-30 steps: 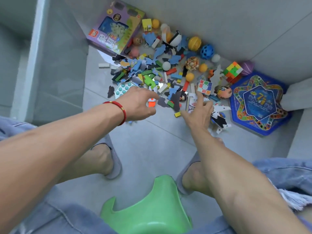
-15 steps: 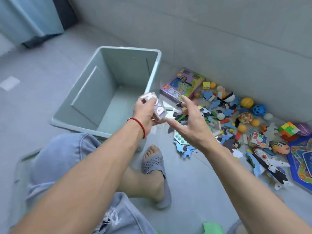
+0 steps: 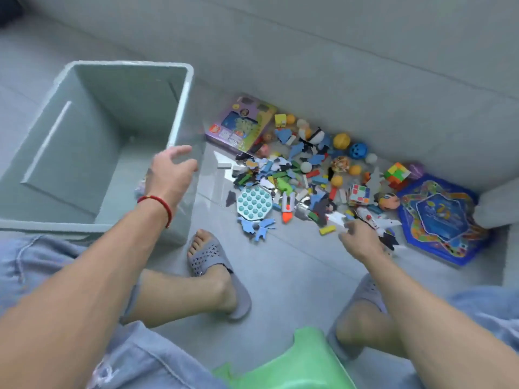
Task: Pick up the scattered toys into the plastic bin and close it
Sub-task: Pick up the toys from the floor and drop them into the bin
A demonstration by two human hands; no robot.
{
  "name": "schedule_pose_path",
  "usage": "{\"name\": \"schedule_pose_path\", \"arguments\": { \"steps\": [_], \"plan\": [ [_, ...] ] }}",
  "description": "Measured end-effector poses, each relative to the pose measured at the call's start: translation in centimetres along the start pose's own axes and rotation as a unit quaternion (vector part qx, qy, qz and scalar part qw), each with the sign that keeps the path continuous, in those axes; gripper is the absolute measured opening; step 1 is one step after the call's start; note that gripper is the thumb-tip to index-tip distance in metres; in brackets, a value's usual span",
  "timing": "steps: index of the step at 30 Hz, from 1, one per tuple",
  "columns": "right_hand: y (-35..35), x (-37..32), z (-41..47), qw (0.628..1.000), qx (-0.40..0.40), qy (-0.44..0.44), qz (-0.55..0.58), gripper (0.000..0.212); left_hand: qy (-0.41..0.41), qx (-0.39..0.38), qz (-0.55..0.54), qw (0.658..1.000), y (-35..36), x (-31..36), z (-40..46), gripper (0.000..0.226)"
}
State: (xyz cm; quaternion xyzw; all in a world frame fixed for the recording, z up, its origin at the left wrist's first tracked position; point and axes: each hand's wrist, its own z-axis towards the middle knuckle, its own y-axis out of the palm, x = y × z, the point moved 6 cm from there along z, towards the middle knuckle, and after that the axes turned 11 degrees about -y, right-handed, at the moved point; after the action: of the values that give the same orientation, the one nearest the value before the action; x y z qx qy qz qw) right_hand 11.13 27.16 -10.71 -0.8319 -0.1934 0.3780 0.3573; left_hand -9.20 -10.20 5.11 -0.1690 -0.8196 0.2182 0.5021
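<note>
We're looking at the plastic bin (image 3: pixel 179 113), pale grey-green, sitting open on the floor at left w/ no lid on it. Inside, a small blurred item (image 3: pixel 139 186) is showing near our wrist; can't tell what it is. The rest of the bin interior in view is showing bare walls and bottom.

Our left hand (image 3: pixel 168 172) is hovering over the bin's right edge, fingers spread and loose, holding nothing; a red bracelet (image 3: pixel 157 202) is sitting on that wrist.

Our right hand (image 3: pixel 361 240) is reaching down at the near edge of the scattered toys (image 3: pixel 297 178), fingers bent toward a white toy plane (image 3: pixel 373 219); can't tell whether it's gripping anything, too blurry.

The toys are lying in a heap along the wall, right of the bin, all outside it: a teal pop-bubble disc (image 3: pixel 254 202), a white-orange rocket (image 3: pixel 288 206), foam puzzle bits, blocks, small balls, two cube puzzles (image 3: pixel 359 194) (image 3: pixel 396 174). A purple toy box (image 3: pixel 241 126) is lying just beside the bin w/ a red logo patch, text unreadable. A blue star-shaped game board (image 3: pixel 441 217) is lying at far right, print too blurred to read.

We're wearing grey slippers (image 3: pixel 213 265), jeans, and sitting on a green stool (image 3: pixel 306 366).
</note>
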Motion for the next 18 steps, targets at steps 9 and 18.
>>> {"name": "schedule_pose_path", "arguments": {
  "steps": [9, 18],
  "plan": [
    [-0.8, 11.5, 3.1, 0.966, 0.156, 0.202, 0.033, 0.057, 0.09, -0.267, 0.192, 0.94, 16.5, 0.6, -5.2, 0.054],
    [-2.1, 14.6, 6.3, 0.948, 0.226, 0.2, 0.101, 0.031, 0.079, -0.299, 0.239, 0.921, 23.2, 0.9, -6.2, 0.05]
  ]
}}
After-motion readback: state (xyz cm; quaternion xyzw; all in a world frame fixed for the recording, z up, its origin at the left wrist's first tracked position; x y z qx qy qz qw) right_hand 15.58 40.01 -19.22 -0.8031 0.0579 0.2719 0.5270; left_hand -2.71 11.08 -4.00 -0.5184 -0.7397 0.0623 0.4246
